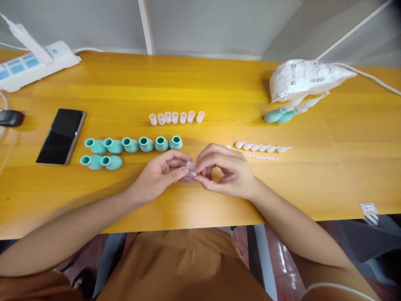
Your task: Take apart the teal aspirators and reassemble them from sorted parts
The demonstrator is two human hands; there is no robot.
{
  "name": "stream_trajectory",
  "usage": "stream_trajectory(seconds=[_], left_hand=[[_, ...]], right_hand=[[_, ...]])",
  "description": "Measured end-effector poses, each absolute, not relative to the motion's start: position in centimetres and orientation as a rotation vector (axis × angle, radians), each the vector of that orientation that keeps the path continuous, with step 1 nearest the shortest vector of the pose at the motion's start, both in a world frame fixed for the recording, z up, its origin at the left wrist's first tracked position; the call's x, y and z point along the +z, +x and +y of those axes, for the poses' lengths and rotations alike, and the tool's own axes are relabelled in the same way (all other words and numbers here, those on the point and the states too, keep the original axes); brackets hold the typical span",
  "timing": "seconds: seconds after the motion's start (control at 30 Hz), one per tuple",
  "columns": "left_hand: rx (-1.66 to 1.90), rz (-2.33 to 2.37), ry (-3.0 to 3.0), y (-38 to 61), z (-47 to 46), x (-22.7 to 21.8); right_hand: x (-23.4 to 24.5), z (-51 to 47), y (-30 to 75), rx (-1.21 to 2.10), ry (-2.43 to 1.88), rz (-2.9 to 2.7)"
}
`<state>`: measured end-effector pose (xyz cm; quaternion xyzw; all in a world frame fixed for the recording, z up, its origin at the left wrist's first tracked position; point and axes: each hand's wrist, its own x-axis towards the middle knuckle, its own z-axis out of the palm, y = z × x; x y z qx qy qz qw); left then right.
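Observation:
My left hand (166, 174) grips a small clear plastic cup-like piece (189, 167) between thumb and fingers, above the middle of the table. From the other side, my right hand (224, 169) pinches a tiny whitish part (194, 174) against the clear piece; the fingers partly hide both. Teal rubber bulbs (145, 144) with open necks lie in two rows left of my hands. Farther back stands a row of small clear pinkish cups (175, 118). Beyond my right hand are a row of white pointed tips (254, 147) and a line of tiny whitish pieces (263, 157).
At the back right, teal bulbs with white tips (283, 114) lie by a white plastic bag (308, 79). A black phone (61, 136), a power strip (37, 65) and a black plug-like object (11, 118) occupy the left. A small sticker (369, 208) marks the front edge.

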<state>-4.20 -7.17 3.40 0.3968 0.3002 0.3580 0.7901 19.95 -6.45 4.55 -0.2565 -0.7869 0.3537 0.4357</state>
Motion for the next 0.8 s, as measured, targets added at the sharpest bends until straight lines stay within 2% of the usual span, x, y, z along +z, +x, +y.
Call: stream_trajectory(seconds=[0.53,0.8], left_hand=[[0.812,0.667,0.874,-4.12,-7.23,3.04],[0.787,0.679,0.765,-3.92,-7.24,3.67]], right_hand=[[4.87,-6.25,20.40,0.769,-0.643,-2.055],[4.99,-6.48,20.29,0.545,-0.660,-2.087]])
